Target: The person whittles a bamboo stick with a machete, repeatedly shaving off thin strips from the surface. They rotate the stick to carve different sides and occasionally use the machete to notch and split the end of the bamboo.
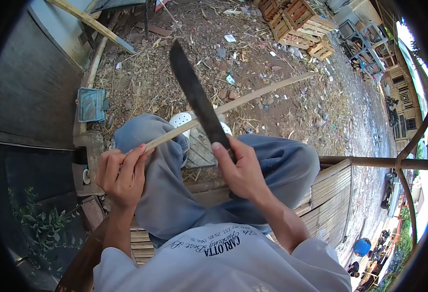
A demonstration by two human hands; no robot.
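Note:
In my right hand [238,168] is a machete [197,97], gripped low near its handle, its dark broad blade pointing up and to the left. My left hand [124,175] pinches one end of a long, thin bamboo strip [267,90]. That strip slants away from me to the upper right, over my knee. The blade crosses it near the middle; whether they touch, I cannot tell. Below them are white perforated shoes [181,118] on a worn slab [201,148]. The machete's handle is mostly hidden by my fingers.
Littered ground [150,82] spreads ahead with dry scraps and stones. Wooden crates [301,24] are stacked at the far right. A blue plastic basket [91,105] lies at left beside a dark wall panel [34,82]. A horizontal pole [369,162] runs at right by a slatted bamboo surface [328,194].

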